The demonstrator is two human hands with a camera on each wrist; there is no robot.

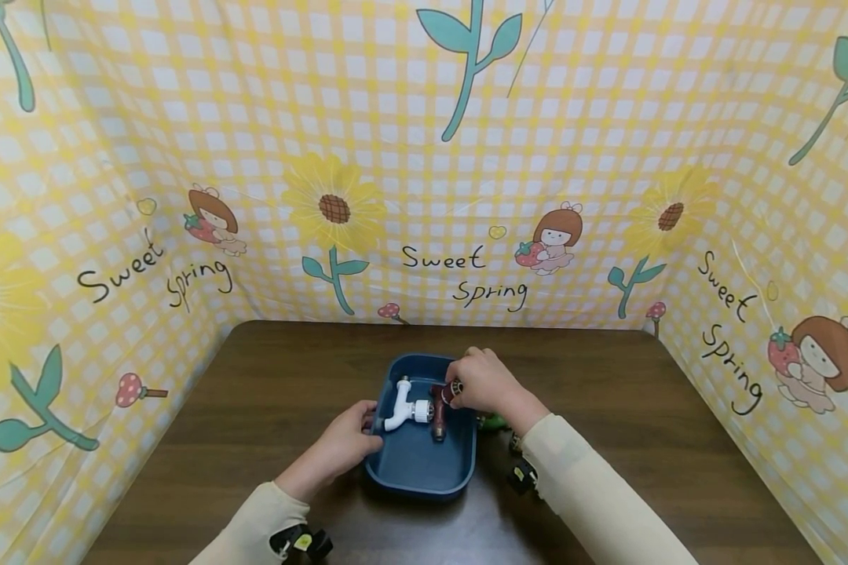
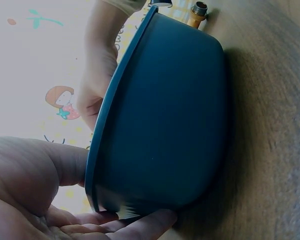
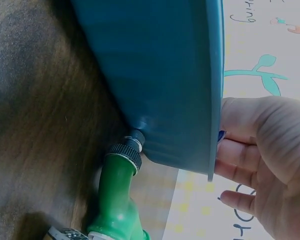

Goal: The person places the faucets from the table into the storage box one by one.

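A blue plastic basin (image 1: 420, 473) stands on the table, with a white faucet (image 1: 400, 412) and a dark red faucet (image 1: 439, 420) inside it. My left hand (image 1: 341, 441) grips the basin's left side; in the left wrist view its thumb reaches over the rim and the fingers lie against the outer wall (image 2: 165, 110). My right hand (image 1: 486, 382) reaches over the right rim and pinches the upper end of the dark red faucet. In the right wrist view the basin's wall hides that faucet from sight, while the right hand (image 3: 270, 155) shows beyond the rim.
Just right of the basin, partly under my right forearm, lies a green faucet (image 1: 493, 423); its dark threaded end points at the basin wall. A brass-coloured fitting (image 2: 197, 15) shows behind the basin in the left wrist view. Yellow checked cloth (image 1: 424, 188) walls surround the brown table (image 1: 290, 353).
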